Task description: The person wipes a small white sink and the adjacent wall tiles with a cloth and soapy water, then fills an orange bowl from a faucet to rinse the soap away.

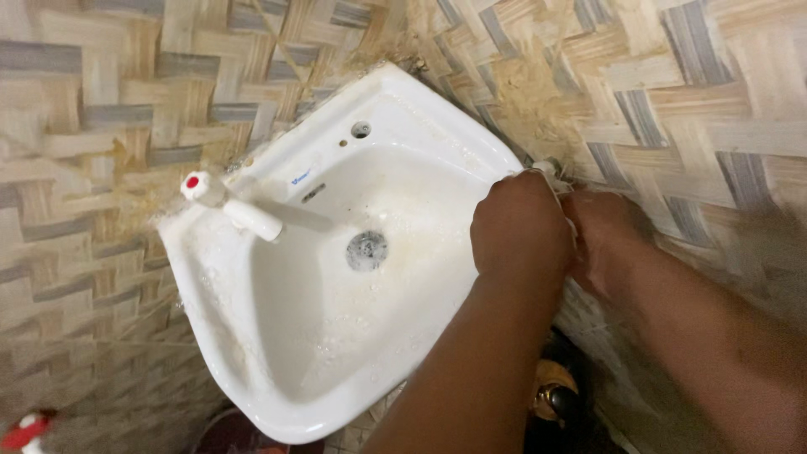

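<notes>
**Over the basin: both hands at its right rim**

At nine o'clock, a white tap with a red-dotted cap lies across the left rim of the basin, its spout pointing toward the drain. The drain sits at the centre of the bowl, ringed by foam; yellowish staining marks the bowl at twelve to one o'clock. Two small holes pierce the ledge at twelve o'clock. Patterned tile walls in tan and grey meet behind the basin.

At three o'clock, the left hand is curled over the right rim, fingers pressed together around something white that barely shows; what it is cannot be told. Just beside it, touching, the right hand is closed likewise against the rim's outer edge by the wall. A small white piece shows just above the knuckles.

At five o'clock, below the forearms, a dark, brass-coloured fitting shows. At seven o'clock, a red-and-white object lies blurred.
</notes>
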